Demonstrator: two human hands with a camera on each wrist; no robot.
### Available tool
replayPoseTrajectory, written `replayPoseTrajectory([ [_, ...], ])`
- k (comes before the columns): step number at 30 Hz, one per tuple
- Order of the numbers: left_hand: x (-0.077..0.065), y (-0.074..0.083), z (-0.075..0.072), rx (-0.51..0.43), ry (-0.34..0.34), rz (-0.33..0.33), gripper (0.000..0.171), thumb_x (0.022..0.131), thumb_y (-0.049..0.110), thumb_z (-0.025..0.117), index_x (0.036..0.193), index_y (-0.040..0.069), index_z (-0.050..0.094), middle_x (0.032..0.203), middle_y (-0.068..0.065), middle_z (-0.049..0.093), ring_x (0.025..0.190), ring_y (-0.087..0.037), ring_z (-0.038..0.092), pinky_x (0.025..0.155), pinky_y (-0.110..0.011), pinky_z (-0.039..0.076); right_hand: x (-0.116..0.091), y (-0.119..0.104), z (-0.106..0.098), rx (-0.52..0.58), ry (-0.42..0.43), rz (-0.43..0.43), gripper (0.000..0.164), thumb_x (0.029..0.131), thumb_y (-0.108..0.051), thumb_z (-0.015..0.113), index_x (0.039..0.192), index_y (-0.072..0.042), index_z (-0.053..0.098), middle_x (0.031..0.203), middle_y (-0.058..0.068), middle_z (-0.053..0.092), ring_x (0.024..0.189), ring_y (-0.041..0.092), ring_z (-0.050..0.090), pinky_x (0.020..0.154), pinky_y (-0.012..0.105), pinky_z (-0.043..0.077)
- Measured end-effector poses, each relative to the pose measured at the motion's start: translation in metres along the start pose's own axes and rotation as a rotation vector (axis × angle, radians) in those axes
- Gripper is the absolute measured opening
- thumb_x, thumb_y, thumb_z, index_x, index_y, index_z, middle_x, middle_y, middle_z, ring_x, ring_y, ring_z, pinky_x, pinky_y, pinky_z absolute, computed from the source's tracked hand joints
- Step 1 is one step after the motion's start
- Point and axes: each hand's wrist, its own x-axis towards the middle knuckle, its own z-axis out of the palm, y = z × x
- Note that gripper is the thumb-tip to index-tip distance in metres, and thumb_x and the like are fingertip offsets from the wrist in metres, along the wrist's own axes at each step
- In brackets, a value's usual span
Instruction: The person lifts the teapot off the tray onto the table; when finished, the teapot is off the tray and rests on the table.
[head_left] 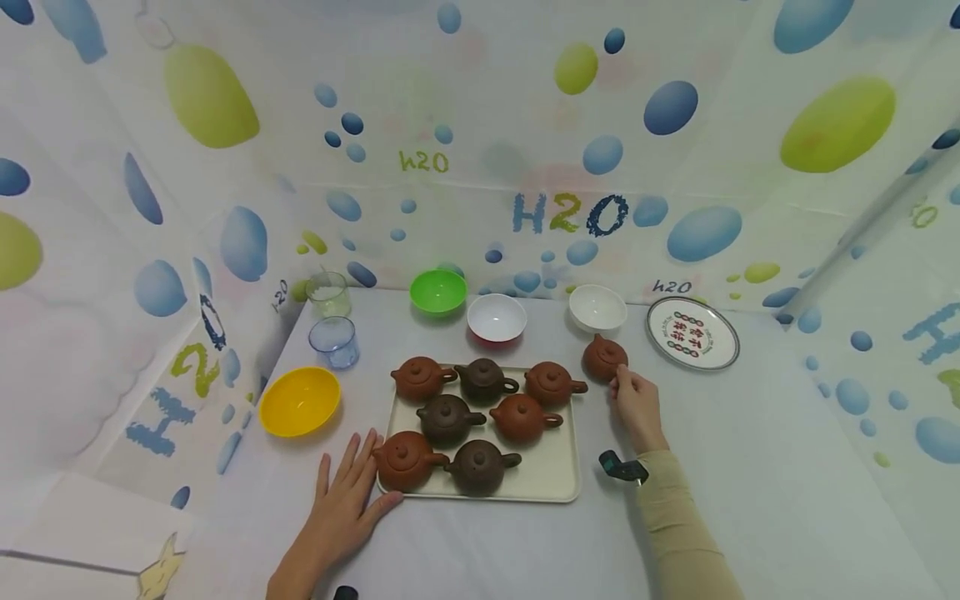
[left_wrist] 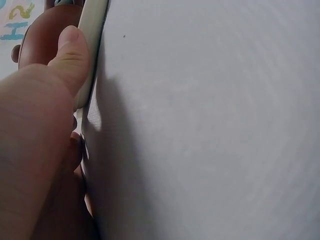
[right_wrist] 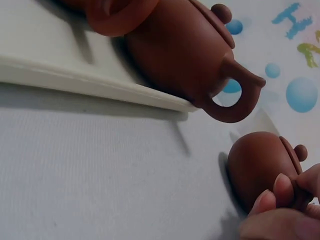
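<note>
My right hand [head_left: 636,404] pinches the handle of a small reddish-brown clay teapot [head_left: 603,358], which stands upright on the white cloth to the right of the tray. In the right wrist view the fingertips [right_wrist: 283,186] close around that handle, beside the pot's round body. A cream tray [head_left: 551,475] holds several clay teapots, some reddish-brown and some dark brown. At its front left corner lies my left hand [head_left: 341,500], fingers spread and straight, thumb along the front edge. Nearest to this hand is a reddish-brown teapot [head_left: 405,462] in the tray corner.
Left of the tray stand a yellow bowl [head_left: 300,402], a blue glass [head_left: 334,342] and a pale green glass [head_left: 328,294]. Along the back are a green bowl [head_left: 438,293], a red bowl with a white inside [head_left: 497,318], a white bowl [head_left: 597,309] and a printed plate [head_left: 693,333].
</note>
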Motion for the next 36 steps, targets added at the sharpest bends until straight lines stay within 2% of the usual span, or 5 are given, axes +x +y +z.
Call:
replayPoseTrajectory([
  [9, 0.002, 0.002, -0.004, -0.001, -0.016, -0.008, 0.090, 0.101, 0.055, 0.066, 0.162, -0.005, 0.038, 0.180, -0.018, 0.017, 0.167, -0.046, 0.007, 0.131, -0.068, -0.018, 0.004, -0.001, 0.001, -0.014, 0.006, 0.035, 0.053, 0.114, -0.050, 0.040, 0.109, -0.007, 0.068, 0.090, -0.005, 0.062, 0.088, 0.015, 0.052, 0.073, 0.026, 0.043],
  [14, 0.001, 0.003, -0.005, 0.006, -0.010, -0.007, 0.089, 0.101, 0.054, 0.067, 0.160, -0.007, 0.040, 0.180, -0.018, 0.018, 0.167, -0.045, 0.008, 0.131, -0.068, -0.016, 0.003, -0.002, -0.002, -0.010, 0.028, 0.086, 0.054, 0.111, -0.056, 0.045, 0.127, -0.007, 0.063, 0.088, -0.005, 0.066, 0.079, 0.013, 0.051, 0.068, 0.027, 0.041],
  [22, 0.000, 0.002, -0.002, 0.004, -0.010, -0.011, 0.090, 0.101, 0.054, 0.066, 0.163, -0.004, 0.035, 0.181, -0.017, 0.016, 0.168, -0.045, 0.007, 0.132, -0.066, -0.017, -0.017, -0.008, -0.010, -0.047, 0.073, 0.123, 0.085, 0.104, -0.072, 0.046, 0.157, -0.006, 0.037, 0.131, 0.022, 0.072, 0.093, 0.020, 0.056, 0.076, 0.029, 0.043],
  [28, 0.001, 0.003, -0.002, 0.022, 0.002, 0.001, 0.089, 0.102, 0.054, 0.066, 0.162, -0.005, 0.038, 0.181, -0.017, 0.016, 0.168, -0.045, 0.009, 0.133, -0.066, -0.015, -0.044, -0.010, -0.014, -0.093, 0.107, 0.035, 0.061, 0.109, -0.049, 0.053, 0.152, -0.007, 0.039, 0.115, 0.019, 0.076, 0.082, 0.018, 0.055, 0.069, 0.029, 0.043],
  [36, 0.001, 0.002, -0.001, 0.013, -0.013, -0.011, 0.092, 0.101, 0.055, 0.066, 0.165, -0.002, 0.032, 0.180, -0.017, 0.017, 0.168, -0.044, 0.007, 0.132, -0.065, -0.018, -0.076, 0.000, 0.014, -0.150, -0.193, -0.222, 0.026, 0.110, -0.032, 0.060, 0.121, -0.009, 0.068, 0.101, 0.017, 0.076, 0.050, 0.011, 0.050, 0.047, 0.024, 0.043],
])
